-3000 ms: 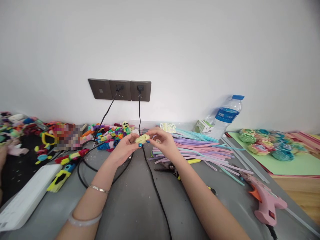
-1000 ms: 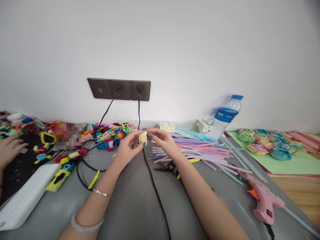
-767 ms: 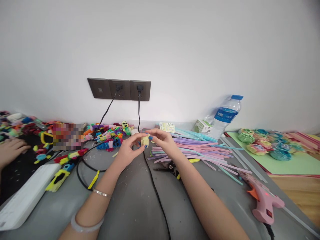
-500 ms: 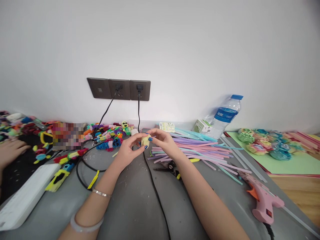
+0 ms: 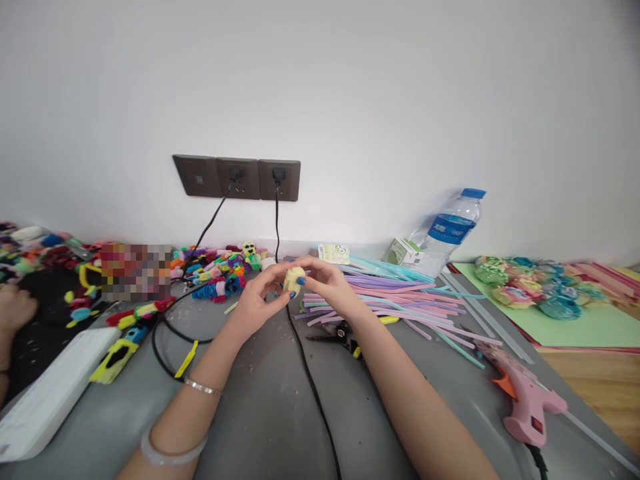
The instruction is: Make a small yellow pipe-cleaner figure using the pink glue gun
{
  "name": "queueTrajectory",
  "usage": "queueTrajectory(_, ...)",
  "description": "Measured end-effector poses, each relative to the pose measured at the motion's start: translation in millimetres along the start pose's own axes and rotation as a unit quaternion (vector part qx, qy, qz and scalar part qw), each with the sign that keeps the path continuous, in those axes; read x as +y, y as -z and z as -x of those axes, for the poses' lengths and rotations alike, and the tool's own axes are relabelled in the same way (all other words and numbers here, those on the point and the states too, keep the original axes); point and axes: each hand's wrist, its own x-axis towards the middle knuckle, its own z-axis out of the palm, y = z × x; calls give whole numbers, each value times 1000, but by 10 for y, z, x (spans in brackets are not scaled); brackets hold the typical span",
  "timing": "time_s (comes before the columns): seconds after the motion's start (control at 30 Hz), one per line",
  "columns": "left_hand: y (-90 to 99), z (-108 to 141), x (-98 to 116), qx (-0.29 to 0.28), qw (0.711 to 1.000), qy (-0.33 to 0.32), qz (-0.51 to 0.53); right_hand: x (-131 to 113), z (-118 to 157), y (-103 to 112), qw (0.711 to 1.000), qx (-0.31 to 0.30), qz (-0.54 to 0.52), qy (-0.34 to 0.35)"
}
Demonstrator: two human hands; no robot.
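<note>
Small piece [image 5: 294, 281], pale yellow, rounded, lumpy, held above tabletop [image 5: 265, 407]. Left hand [image 5: 259, 293] pinches 1 side, right hand [image 5: 327, 285] pinches other; 2 forearms [image 5: 395, 373] angle inward.

1. Far right, the water bottle [image 5: 450, 235] bore a blue label [image 5: 445, 227] with white characters, too small to read surely, beside a pale emblem.
2. Far middle, a pale green card [image 5: 332, 254] showed a rounded, number-like mark, its digits uncertain.
</note>
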Motion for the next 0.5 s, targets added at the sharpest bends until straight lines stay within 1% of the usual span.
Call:
queueTrajectory(0.2,-5,0,-22,9,1000,-4,16,15,-11,-6,1000,10,2,9)
queueTrajectory(0.33,-2,8,-11,29,999,-7,-19,50,-15,8,1000,17,18,18)
queueTrajectory(0.5,11,22,-3,34,996,-21,-84,8,-8,8,999,14,44,6)
